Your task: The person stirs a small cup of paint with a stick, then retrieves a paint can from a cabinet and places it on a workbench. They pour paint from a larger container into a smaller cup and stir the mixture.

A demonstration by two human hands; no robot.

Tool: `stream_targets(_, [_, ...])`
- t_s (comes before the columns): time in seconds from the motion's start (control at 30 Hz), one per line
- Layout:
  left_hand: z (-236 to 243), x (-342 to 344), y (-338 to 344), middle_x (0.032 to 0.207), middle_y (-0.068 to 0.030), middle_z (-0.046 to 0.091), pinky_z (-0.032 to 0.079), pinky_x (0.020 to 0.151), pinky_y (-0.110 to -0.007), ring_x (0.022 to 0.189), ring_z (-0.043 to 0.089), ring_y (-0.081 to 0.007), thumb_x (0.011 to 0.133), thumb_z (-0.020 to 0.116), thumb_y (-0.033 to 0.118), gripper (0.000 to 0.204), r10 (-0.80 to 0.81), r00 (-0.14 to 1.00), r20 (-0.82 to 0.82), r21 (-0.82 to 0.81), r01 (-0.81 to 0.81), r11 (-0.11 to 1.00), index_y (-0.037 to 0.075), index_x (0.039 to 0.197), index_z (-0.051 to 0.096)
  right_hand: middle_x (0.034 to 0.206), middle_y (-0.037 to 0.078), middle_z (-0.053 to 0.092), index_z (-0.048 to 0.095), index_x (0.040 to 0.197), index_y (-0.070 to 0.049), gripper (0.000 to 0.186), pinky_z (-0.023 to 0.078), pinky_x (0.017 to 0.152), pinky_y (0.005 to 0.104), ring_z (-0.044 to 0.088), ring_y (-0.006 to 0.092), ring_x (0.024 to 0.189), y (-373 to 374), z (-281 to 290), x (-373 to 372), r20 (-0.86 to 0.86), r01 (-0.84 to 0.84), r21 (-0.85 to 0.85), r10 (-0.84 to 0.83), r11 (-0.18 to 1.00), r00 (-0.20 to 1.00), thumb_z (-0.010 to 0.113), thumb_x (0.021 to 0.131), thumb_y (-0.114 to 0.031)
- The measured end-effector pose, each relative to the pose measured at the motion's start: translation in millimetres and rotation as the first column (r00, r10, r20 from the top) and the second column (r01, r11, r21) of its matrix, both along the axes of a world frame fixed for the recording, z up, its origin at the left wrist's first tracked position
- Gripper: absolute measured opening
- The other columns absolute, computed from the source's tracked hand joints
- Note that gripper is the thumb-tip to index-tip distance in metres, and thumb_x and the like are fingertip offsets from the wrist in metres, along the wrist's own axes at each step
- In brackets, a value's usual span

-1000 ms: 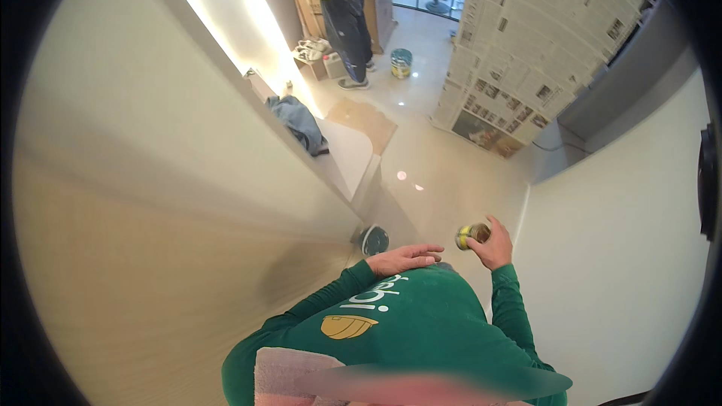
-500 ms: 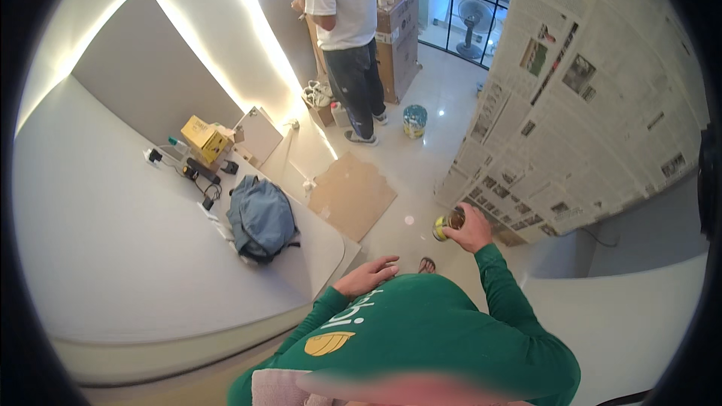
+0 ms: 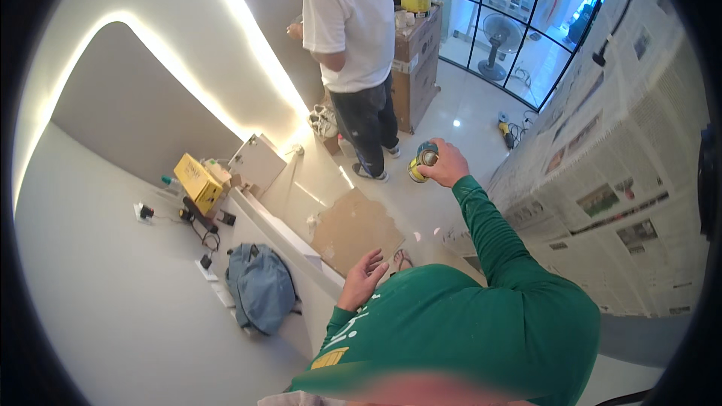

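fingers of the right hand are grasping a small can from the side, thumb nearest the camera, as seen from the head. it is a short cylinder with a yellow label, held out ahead of the body above the glossy floor. its long axis looks tilted, running from beside the palm toward the picture's lower left; which end is the top i cannot tell. the left hand is released and loosely curled, near the torso. beyond it lies a flat, ragged-edged sheet of brown cardboard. crinkled newsprint covers the upright form at right; a soft, blue-grey cloth backpack sits at left. a co-worker in a white shirt stands further off, beside stacked cardboard boxes.
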State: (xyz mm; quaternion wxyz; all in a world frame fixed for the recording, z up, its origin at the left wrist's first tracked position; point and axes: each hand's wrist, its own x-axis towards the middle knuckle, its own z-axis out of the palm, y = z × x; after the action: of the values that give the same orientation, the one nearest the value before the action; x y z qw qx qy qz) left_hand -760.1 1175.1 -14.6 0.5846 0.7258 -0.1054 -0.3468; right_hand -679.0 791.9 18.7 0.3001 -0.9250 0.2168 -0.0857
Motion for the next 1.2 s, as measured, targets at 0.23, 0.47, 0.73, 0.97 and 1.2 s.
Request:
stream_targets(0.23, [-1,85,-38,0.149,-0.0279,0.066,0.057,0.110,-0.044,0.134,0.067,-0.0345,0.105,0.079,0.029,0.067,0.172,0.978,0.118,0.078,-0.182,0.980,0.001,0.159,0.053,0.131,0.023,0.070,0.056,0.151,-0.011,0.090,0.054,0.106,0.0520,0.065,0.0415,0.126,-94,-21,135,-0.008,0.066,-0.021,-0.066,0.998,0.998,0.088,0.077,-0.051])
stream_targets(0.47, [-27,146,-86,0.149,-0.0270,0.066,0.058,0.109,-0.043,0.132,0.069,-0.0348,0.104,0.080,0.027,0.066,0.370,0.926,0.078,0.175,-0.378,0.909,0.001,0.159,0.054,0.133,0.021,0.070,0.056,0.151,-0.014,0.087,0.055,0.106,0.0522,0.065,0.0414,0.127,-232,-36,220,-0.110,0.048,-0.127,-0.062,0.991,0.992,0.088,0.079,-0.050])
stream_targets(0.73, [9,282,-245,0.144,-0.0230,0.071,0.057,0.109,-0.045,0.132,0.070,-0.0314,0.101,0.082,0.025,0.064,0.132,0.967,0.219,0.291,-0.194,0.937,0.002,0.155,0.058,0.133,0.020,0.068,0.057,0.149,-0.013,0.084,0.055,0.107,0.0525,0.063,0.0418,0.128,-333,-50,306,-0.030,0.028,-0.023,-0.029,0.999,0.999,0.088,0.078,-0.046])
stream_targets(0.97, [18,383,-342,0.144,-0.0187,0.072,0.054,0.111,-0.044,0.136,0.068,-0.0281,0.098,0.084,0.028,0.065,-0.058,0.972,0.227,0.201,0.012,0.980,0.004,0.154,0.060,0.127,0.019,0.068,0.058,0.148,-0.013,0.082,0.054,0.103,0.0523,0.063,0.0423,0.122,-324,-35,364,0.058,-0.095,0.027,0.094,0.995,0.994,0.090,0.077,-0.042])
stream_targets(1.2, [-1,483,-417,0.153,-0.0177,0.065,0.053,0.112,-0.045,0.140,0.063,-0.0295,0.095,0.087,0.038,0.079,-0.183,0.941,0.283,0.058,0.174,0.983,0.005,0.159,0.055,0.121,0.019,0.067,0.058,0.146,-0.012,0.084,0.054,0.102,0.0512,0.063,0.0413,0.120,-325,9,382,0.028,-0.304,-0.010,0.304,0.953,0.952,0.092,0.075,-0.042])
